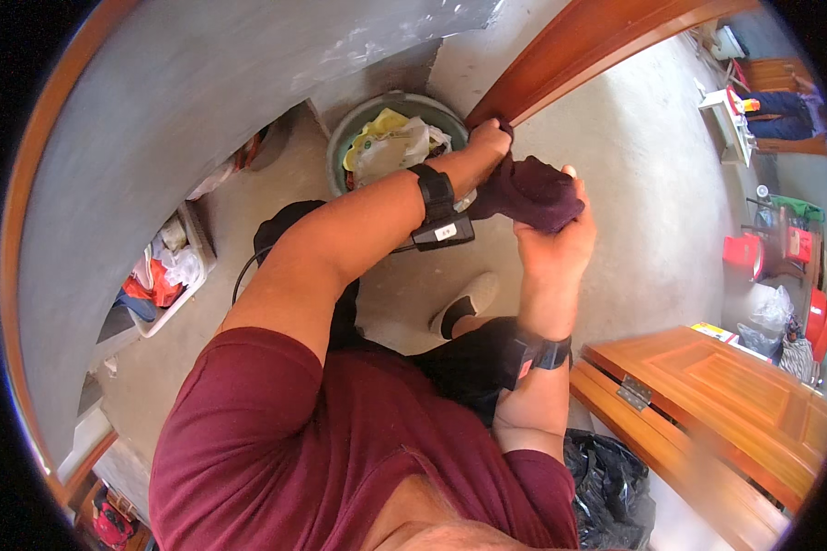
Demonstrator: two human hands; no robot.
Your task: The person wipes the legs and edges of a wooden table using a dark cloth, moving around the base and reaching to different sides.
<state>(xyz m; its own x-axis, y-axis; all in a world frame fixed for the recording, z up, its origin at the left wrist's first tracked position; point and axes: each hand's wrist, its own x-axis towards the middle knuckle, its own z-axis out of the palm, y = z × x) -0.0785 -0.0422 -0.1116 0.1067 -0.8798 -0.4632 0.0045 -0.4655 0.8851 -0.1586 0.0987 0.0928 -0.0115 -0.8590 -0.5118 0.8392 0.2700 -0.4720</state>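
A dark maroon cloth [534, 193] is stretched between my two hands beside a wooden door frame [544, 58]. My left hand [489, 143] grips one bunched end of it against the lower part of the frame. Under the cloth's other end, my right hand [562, 227] holds it with the thumb and fingers spread around it. Close behind the left forearm stands a round grey-green basin [341, 144], with a yellow plastic bag and a whitish plastic bag inside. Both wrists wear black straps with small devices.
An open wooden door [737, 386] with a metal hinge stands at the lower right, by a black plastic bag [610, 489]. A white crate [200, 268] of bags sits at the left. Another person [779, 117] is in the far room, near a white stool [723, 127].
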